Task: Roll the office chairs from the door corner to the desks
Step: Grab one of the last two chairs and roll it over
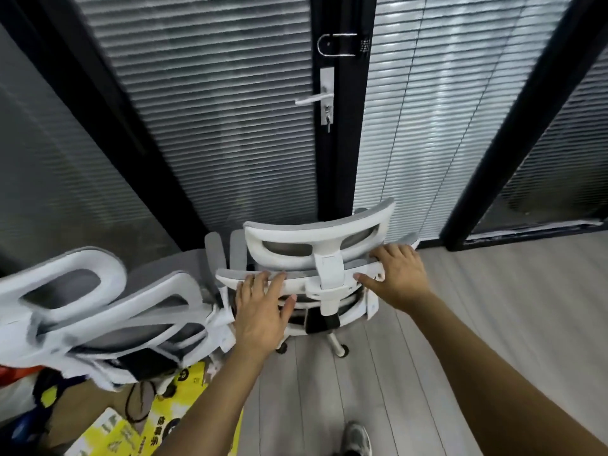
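A white office chair with grey mesh stands before the glass door, its back toward me. My left hand rests on the top edge of its backrest at the left, fingers straight and spread. My right hand lies on the right end of that backrest edge, fingers draped over it and thumb along the front. A second white chair stands at the left, close beside the first, its headrest blurred.
A black-framed glass door with a lever handle and U-lock is straight ahead, blinds behind it. Yellow printed cartons and cables lie on the floor at lower left. Grey plank floor runs to the right. My shoe shows at the bottom.
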